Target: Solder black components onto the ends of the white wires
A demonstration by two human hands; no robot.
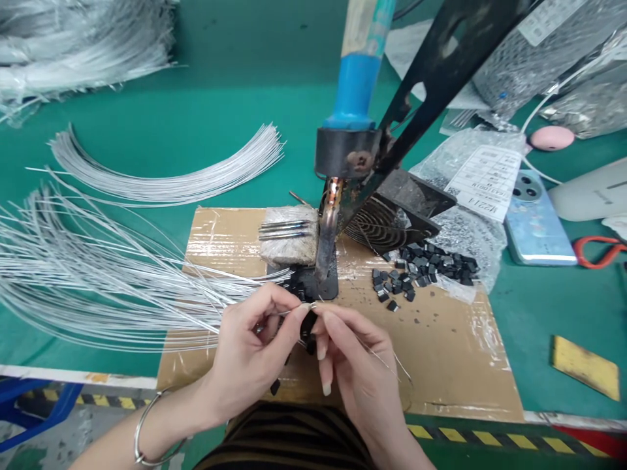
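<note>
At the centre, just below the soldering iron tip (323,258), my two hands meet fingertip to fingertip. My left hand (259,346) is pinched closed on a thin white wire, with its end hidden at the fingertips. My right hand (357,352) is also pinched closed. From it a thin silvery wire (385,363) trails to the right, and it looks like solder wire. Whether a small connector sits between the fingertips is too small to tell. Small black parts (307,324) show between and below my hands. Many white wires (147,294) lie fanned out left of my left hand.
The blue-handled iron (356,88) hangs from a black metal arm (441,72). Beside it are a wrapped block (288,251), a fan (386,222) and a pile of black connectors (431,264). A phone (536,222), scissors (597,251) and yellow sponge (585,367) lie right of the cardboard (455,352).
</note>
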